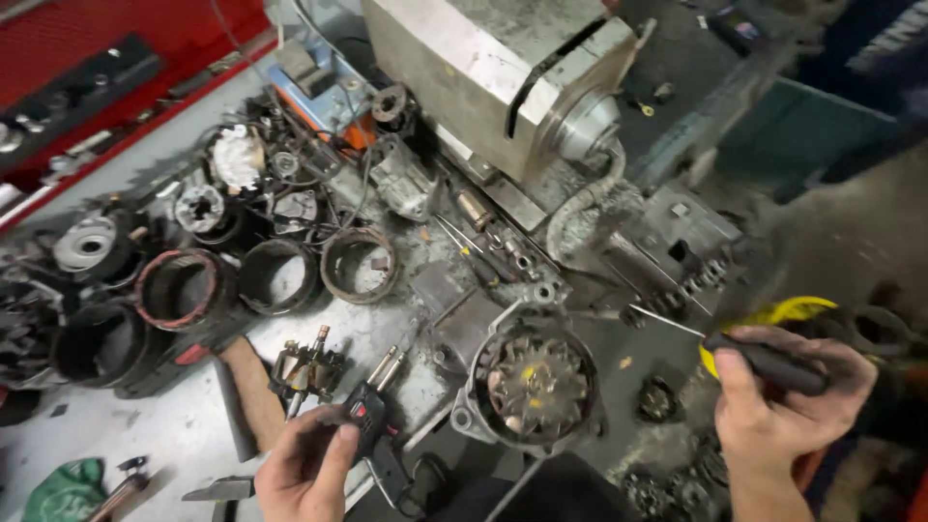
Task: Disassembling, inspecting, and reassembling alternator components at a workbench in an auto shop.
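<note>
Left hand (307,474) is at the near edge of the worktop (126,430), fingers curled around a small black tester (369,414) with red buttons. Two metal prongs project from the tester's top and point up and to the right, toward the alternator (530,387). The grip is closed on the tester body; the thumb lies along its near side.

Right hand (773,406) is at the worktop's right edge, closed around the dark handle of a probe (768,365). The probe's thin metal shaft (667,322) runs up and left from the handle, long axis pointing at the alternator's upper right rim. A yellow ring-shaped object (788,311) sits behind the fingers; what it is cannot be told.

The alternator lies between the two hands, open face up, rotor fins and a yellow mark visible. It is near the tester prongs and just beyond the shaft tip; the tip appears clear of the housing, not touching.

Further stator rings (358,263) and dismantled housings crowd the worktop's left and far parts, below a grey machine (483,68).
</note>
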